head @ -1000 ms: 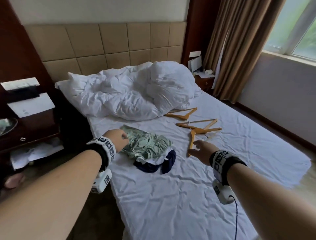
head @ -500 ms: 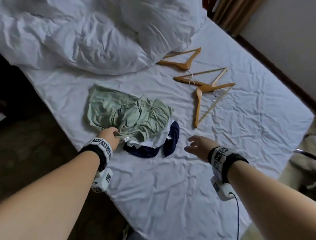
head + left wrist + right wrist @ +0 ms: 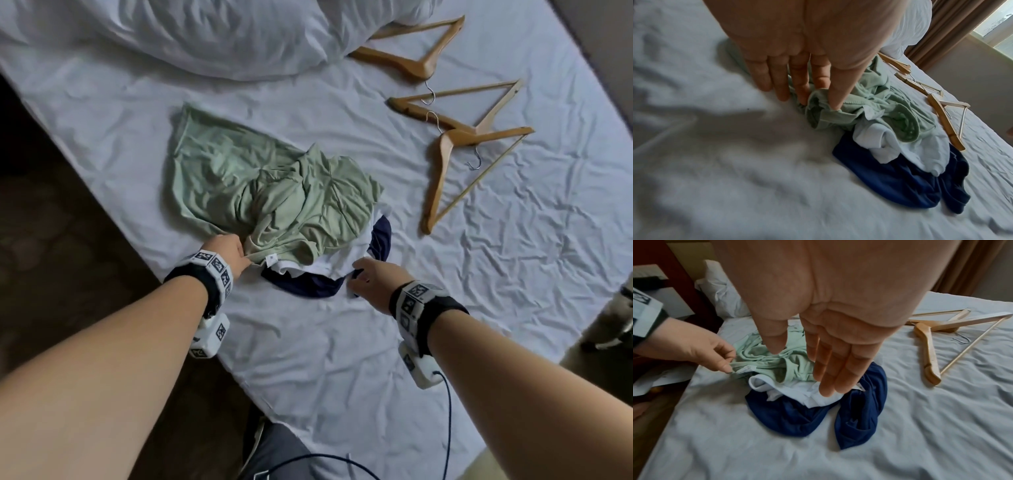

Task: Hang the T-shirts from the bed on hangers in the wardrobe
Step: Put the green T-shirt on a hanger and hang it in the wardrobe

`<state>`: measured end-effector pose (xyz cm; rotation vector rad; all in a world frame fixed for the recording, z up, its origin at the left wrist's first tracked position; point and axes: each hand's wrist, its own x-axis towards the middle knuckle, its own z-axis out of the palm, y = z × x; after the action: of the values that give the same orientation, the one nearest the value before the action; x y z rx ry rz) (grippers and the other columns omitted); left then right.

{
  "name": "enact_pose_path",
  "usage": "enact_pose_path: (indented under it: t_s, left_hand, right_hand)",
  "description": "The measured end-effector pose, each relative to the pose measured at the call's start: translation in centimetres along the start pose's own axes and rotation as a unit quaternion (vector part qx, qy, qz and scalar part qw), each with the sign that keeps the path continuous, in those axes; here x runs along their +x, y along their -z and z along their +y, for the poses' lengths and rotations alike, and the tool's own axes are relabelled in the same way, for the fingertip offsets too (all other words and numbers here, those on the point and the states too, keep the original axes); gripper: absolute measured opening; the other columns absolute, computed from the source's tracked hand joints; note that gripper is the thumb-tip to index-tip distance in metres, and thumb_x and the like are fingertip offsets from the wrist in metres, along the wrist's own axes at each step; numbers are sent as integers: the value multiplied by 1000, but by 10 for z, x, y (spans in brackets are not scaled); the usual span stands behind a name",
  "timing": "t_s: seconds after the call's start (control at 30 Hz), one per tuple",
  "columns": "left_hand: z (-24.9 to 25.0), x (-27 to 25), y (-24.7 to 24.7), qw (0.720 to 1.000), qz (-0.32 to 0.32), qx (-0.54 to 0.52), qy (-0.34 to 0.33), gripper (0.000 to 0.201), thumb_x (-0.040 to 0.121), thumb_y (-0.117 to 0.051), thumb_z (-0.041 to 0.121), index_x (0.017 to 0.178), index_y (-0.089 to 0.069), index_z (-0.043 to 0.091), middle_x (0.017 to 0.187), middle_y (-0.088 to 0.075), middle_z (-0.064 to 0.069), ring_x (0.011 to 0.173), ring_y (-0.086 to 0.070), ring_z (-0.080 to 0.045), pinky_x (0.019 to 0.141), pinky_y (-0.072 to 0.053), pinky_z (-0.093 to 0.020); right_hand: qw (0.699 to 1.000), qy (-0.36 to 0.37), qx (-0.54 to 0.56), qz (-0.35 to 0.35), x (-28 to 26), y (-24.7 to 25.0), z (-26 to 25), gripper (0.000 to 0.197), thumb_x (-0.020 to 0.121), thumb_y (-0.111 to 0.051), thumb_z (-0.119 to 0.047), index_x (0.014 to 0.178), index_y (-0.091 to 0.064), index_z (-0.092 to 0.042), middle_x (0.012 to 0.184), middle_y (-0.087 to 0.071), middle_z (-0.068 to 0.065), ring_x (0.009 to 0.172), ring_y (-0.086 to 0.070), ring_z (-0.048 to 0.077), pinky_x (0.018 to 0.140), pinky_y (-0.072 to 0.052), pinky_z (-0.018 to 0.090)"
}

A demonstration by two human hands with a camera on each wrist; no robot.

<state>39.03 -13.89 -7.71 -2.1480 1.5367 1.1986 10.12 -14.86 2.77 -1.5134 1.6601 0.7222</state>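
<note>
1. While nothing is hung yet, step in hand looks like picking the top shirt off the pile, frame centre.
2. left hand [image 3: 226,251] pinches the green T-shirt [image 3: 274,192] collar; right hand [image 3: 376,277] hovers open over the white T-shirt [image 3: 818,395] and navy T-shirt [image 3: 797,418].
3. Next, likely: lift green clear, right hand grabs a hanger [image 3: 442,178], upper right.

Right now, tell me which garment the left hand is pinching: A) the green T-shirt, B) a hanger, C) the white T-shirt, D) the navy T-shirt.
A: the left hand pinches the collar edge of the green T-shirt, which lies atop the pile.
</note>
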Motion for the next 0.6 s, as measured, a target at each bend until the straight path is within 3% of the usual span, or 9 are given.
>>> enact_pose_path:
  t_s: [0.1, 0.17, 0.23, 0.33, 0.47, 0.6]
  left_hand:
    - [-6, 4, -4, 999, 6, -45, -2, 22, 91, -69, 29, 79, -54, 19, 105, -59, -7, 89, -59, -30, 75, -42, -33]
    - [-8, 3, -6, 996, 16, -82, -7, 24, 94, -64, 27, 77, -49, 19, 97, -56, -6, 81, -55, -29, 69, -37, -35]
    - [-7, -2, -6, 994, 28, -109, -14, 25, 95, -60, 27, 77, -45, 18, 84, -57, -6, 77, -54, -31, 63, -34, -36]
    - [0, -17, 0, 988, 54, -142, -26, 25, 96, -58, 32, 80, -45, 17, 73, -58, -7, 72, -55, -32, 60, -35, -36]
    - [16, -43, 12, 981, 68, -172, -51, 27, 100, -56, 38, 83, -46, 19, 70, -58, -5, 65, -55, -27, 58, -39, -33]
    - [43, -73, 25, 979, 69, -170, -84, 24, 99, -59, 39, 89, -52, 18, 77, -64, -4, 72, -61, -28, 62, -42, -32]
  right_hand:
    - [1000, 10, -13, -6, 1, -7, -7, 52, 98, -53, -41, 147, -48, -24, 109, -65, -2, 96, -58, 21, 76, -42, 29]
    - [1000, 11, -14, -7, -1, -10, -9, 51, 98, -52, -42, 146, -50, -24, 114, -67, 1, 102, -61, 23, 77, -45, 30]
    - [1000, 10, -9, -6, -6, -10, -10, 45, 99, -51, -41, 138, -56, -19, 118, -69, 6, 104, -64, 28, 81, -51, 33]
    - [1000, 11, 7, 9, -17, -7, -6, 35, 99, -52, -38, 121, -63, -14, 111, -71, 10, 98, -66, 30, 83, -54, 38]
    - [999, 19, 7, 26, -39, -5, 4, 27, 98, -52, -34, 114, -66, -17, 105, -71, 10, 89, -66, 30, 69, -47, 33]
    - [999, 18, -9, 42, -67, -5, 20, 35, 99, -48, -47, 121, -63, -24, 114, -69, 4, 102, -65, 30, 83, -51, 34]
